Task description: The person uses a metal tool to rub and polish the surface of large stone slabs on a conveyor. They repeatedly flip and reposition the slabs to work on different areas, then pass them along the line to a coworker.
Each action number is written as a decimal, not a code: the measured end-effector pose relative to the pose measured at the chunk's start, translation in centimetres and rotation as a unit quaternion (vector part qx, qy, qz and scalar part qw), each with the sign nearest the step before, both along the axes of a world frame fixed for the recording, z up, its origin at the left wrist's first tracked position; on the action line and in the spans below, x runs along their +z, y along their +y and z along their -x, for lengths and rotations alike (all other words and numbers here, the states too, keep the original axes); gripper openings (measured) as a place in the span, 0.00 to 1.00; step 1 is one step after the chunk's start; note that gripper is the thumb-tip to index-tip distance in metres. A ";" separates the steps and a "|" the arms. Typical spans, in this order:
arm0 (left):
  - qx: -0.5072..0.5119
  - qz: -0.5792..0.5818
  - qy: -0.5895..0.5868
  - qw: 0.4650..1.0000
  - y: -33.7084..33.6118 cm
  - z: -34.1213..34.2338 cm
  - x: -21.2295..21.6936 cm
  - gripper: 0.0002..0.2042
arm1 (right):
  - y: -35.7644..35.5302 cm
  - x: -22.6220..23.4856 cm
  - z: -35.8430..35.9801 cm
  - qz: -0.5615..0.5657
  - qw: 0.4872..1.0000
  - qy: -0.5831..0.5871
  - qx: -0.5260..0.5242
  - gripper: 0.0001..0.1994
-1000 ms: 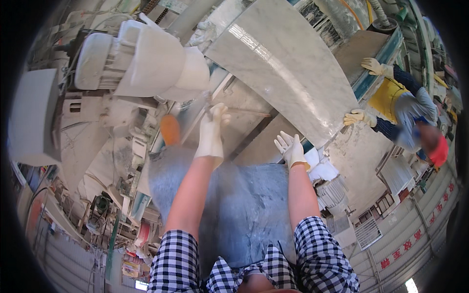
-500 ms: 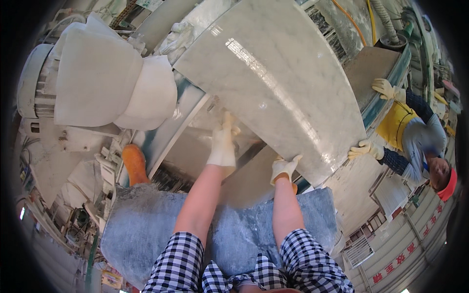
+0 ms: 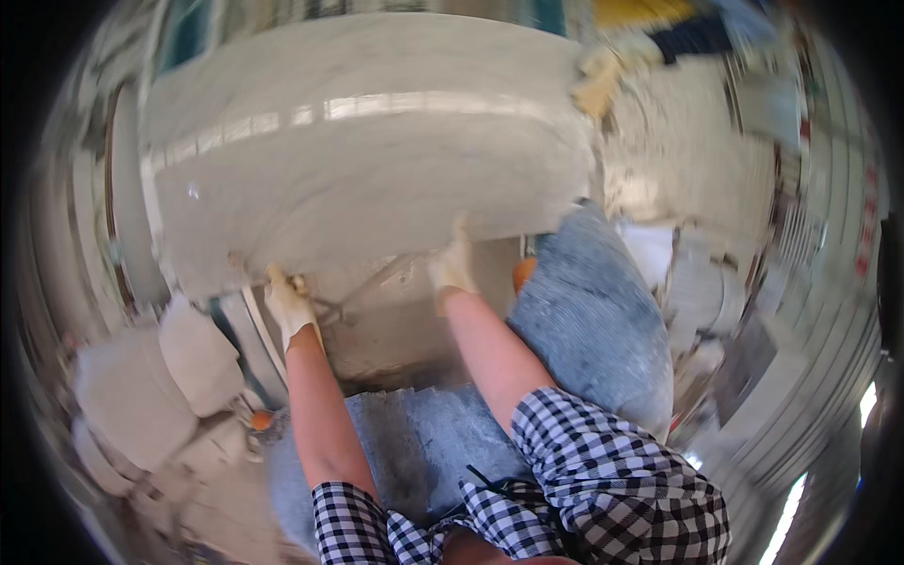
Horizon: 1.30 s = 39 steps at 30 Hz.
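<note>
A large pale marble slab (image 3: pixel 377 179) with a glossy face lies across the view in front of me. My left hand (image 3: pixel 292 306), in a cream glove, is at the slab's near edge toward its left end. Farther right, my right hand (image 3: pixel 454 264), gloved alike, grips the same edge with the thumb up on the face; its other fingers are hidden beneath. A co-worker's gloved hand (image 3: pixel 600 83) touches the slab's far right end and is blurred.
A grey-blue apron (image 3: pixel 593 320) hangs over my front and flares out to the right. White-covered machinery (image 3: pixel 141 386) stands at lower left beside a metal rail (image 3: pixel 264 344). Orange boot tips (image 3: pixel 261 420) show at floor level. Below the slab is a stained, pale flat surface (image 3: pixel 400 325).
My view has swung round, so the slab now runs crosswise. My hands are farther apart, the left at the slab's left part. Only one co-worker's hand shows clearly now.
</note>
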<state>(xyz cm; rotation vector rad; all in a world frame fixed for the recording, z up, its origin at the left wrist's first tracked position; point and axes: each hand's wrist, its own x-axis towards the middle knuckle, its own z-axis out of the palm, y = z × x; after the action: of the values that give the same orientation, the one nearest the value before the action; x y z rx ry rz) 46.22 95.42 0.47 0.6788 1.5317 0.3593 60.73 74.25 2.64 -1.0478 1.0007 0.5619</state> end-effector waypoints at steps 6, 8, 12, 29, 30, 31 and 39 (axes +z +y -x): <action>-0.076 0.013 0.154 0.985 4.1 1.7 -1.7 0.19 | 1.4 0.0 -1.1 0.248 0.968 0.030 -0.036 0.39; -0.102 0.064 0.163 0.979 4.5 1.0 -0.3 0.19 | 1.7 -1.3 -1.5 0.261 0.962 0.067 -0.049 0.39; -0.116 0.144 0.160 0.970 3.4 -1.2 2.5 0.19 | 1.8 -2.3 -0.6 0.165 0.982 0.090 -0.015 0.44; 0.055 -0.006 -0.066 0.996 -2.7 0.9 -3.6 0.11 | -5.5 -1.7 -4.7 -0.132 0.975 0.009 -0.178 0.32; 0.103 0.005 -0.092 0.990 -2.4 0.9 -3.5 0.11 | -5.2 -1.8 -4.1 -0.114 0.973 0.018 -0.199 0.32; 0.107 0.013 -0.078 0.991 -2.4 0.2 -2.9 0.10 | -5.3 -1.6 -4.1 -0.123 0.978 -0.010 -0.170 0.32; 0.121 -0.005 -0.075 0.990 -1.8 -3.0 -1.3 0.15 | -5.0 -2.3 -6.0 -0.140 0.968 -0.008 -0.206 0.32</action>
<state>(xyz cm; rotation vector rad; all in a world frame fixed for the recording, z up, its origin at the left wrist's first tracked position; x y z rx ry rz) 49.18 93.65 -0.80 0.4616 1.4722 0.5884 66.69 69.24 0.34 -0.5704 1.0535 0.3378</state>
